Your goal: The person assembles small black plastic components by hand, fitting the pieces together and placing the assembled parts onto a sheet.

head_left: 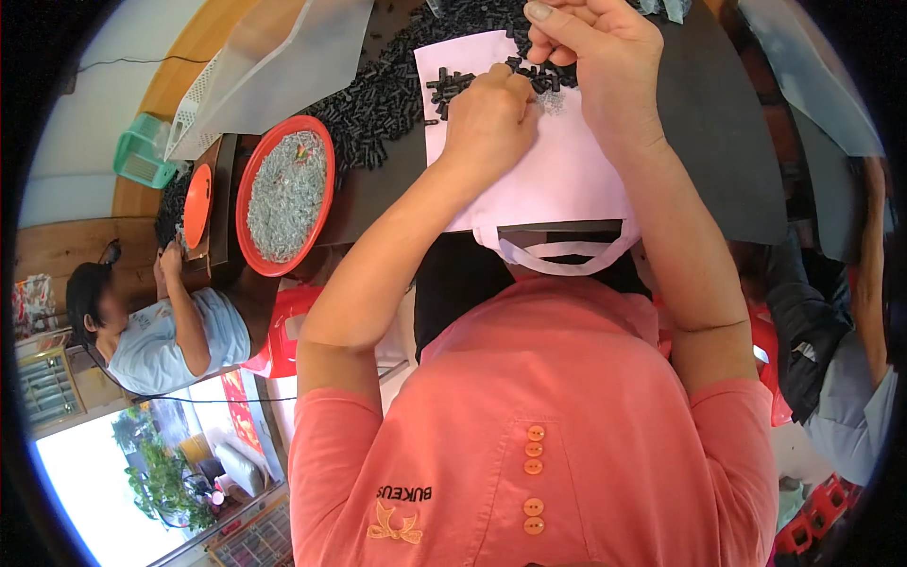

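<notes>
A pale pink bag with a strap handle [557,189] lies flat on the dark table in front of me. Short black cylindrical pieces [452,85] are scattered on its far part, beside a small heap of tiny silvery pieces [552,102]. My left hand [491,118] rests over the bag between them, its fingers curled closed; what they hold, if anything, is hidden. Raised a little to the right, my right hand [605,52] has thumb and forefinger pressed together at the top edge of the view. Whatever sits in that pinch is too small to make out.
A large pile of black pieces [368,118] spreads across the table's far left. Left of me stands a red basin [330,180] full of small silvery pieces. Further left, another person [179,321] sits near an orange dish [196,206]. Someone's arm [871,274] shows at far right.
</notes>
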### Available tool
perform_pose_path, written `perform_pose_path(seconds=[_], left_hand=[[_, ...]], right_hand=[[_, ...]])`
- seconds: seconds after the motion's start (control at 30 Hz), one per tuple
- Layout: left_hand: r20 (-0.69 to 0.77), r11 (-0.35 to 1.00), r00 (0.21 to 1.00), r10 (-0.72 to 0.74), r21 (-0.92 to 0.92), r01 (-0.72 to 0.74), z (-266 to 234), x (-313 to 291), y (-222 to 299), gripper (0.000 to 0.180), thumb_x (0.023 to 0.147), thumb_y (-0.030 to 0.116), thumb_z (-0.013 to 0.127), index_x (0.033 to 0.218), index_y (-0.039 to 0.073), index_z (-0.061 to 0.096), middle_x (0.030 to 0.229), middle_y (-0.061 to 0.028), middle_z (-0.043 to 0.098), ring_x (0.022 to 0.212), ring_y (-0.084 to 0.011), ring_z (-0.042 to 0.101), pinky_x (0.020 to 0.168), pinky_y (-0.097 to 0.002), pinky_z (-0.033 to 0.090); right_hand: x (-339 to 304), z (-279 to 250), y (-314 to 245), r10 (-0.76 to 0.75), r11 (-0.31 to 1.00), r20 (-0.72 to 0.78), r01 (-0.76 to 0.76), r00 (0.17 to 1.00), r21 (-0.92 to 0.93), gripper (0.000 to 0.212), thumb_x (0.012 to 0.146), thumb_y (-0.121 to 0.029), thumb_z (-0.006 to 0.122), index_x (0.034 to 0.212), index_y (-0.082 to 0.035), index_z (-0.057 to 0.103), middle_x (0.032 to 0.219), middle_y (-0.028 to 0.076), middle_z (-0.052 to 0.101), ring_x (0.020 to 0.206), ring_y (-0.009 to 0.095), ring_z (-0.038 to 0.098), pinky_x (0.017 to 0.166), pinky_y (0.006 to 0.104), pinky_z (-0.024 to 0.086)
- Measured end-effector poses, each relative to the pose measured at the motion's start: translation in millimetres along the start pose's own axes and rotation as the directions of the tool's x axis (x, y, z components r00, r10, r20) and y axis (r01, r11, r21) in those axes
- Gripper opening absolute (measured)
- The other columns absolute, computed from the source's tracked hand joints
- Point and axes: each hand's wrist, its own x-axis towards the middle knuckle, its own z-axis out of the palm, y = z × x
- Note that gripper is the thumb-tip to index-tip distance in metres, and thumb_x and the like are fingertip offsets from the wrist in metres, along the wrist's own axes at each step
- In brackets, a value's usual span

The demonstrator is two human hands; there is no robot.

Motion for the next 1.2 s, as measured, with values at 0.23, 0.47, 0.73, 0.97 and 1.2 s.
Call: perform_pose_path(seconds=[0.23,0.47,0.73,0.97,1.2], left_hand=[[-0.048,1.000,0.999,-0.012,0.016,0.013,3,-3,-8,0.007,0.075,0.008,0.065,0.077,0.003,0.062,0.081,-0.0149,0.061,0.076,-0.0363,0.061,0.065,-0.0446,0.050],[0.337,0.304,0.787,-0.517,-0.787,0.537,-47,12,-9,0.011,0.089,0.010,0.063,0.083,0.000,0.064,0.072,-0.0042,0.062,0.054,-0.0103,0.052,0.048,-0.0208,0.037],[0.431,-0.042,0.813,-0.390,-0.891,0.452,-52,8,-9,0.019,0.095,0.014,0.054,0.087,-0.002,0.060,0.075,-0.0096,0.062,0.057,-0.0134,0.055,0.047,-0.0239,0.039],[0.456,-0.042,0.810,-0.370,-0.879,0.475,-55,4,-9,0.024,0.096,0.022,0.054,0.091,-0.001,0.058,0.079,-0.0083,0.060,0.064,-0.0150,0.055,0.050,-0.0250,0.036],[0.309,0.311,0.834,-0.456,-0.823,0.475,-45,5,-13,0.018,0.090,0.015,0.061,0.085,-0.002,0.064,0.075,-0.0092,0.065,0.058,-0.0145,0.058,0.051,-0.0270,0.044]], right_hand=[[1,-1,2,0.002,1.000,-0.001,-0.002,1.000,-0.030,0.005,0.085,0.000,0.064,0.090,-0.002,0.063,0.066,0.001,0.060,0.052,0.006,0.054,0.047,0.0166,0.038],[6,-12,18,0.043,0.969,0.154,-0.004,0.987,-0.246,0.009,0.086,-0.005,0.065,0.093,-0.001,0.066,0.072,0.001,0.062,0.059,0.005,0.054,0.055,0.0181,0.041],[8,-14,27,0.118,0.954,0.375,0.000,0.920,-0.299,0.014,0.086,-0.008,0.065,0.096,0.000,0.069,0.074,0.000,0.063,0.066,0.005,0.053,0.058,0.0185,0.039],[8,-11,29,0.065,0.954,0.364,0.049,0.929,-0.296,0.011,0.078,-0.006,0.065,0.084,0.002,0.068,0.066,0.004,0.064,0.060,0.008,0.057,0.054,0.0227,0.044],[3,-8,15,0.076,0.961,0.286,0.006,0.955,-0.275,0.010,0.087,-0.007,0.062,0.093,0.000,0.067,0.076,0.000,0.062,0.066,0.005,0.054,0.059,0.0184,0.039]])
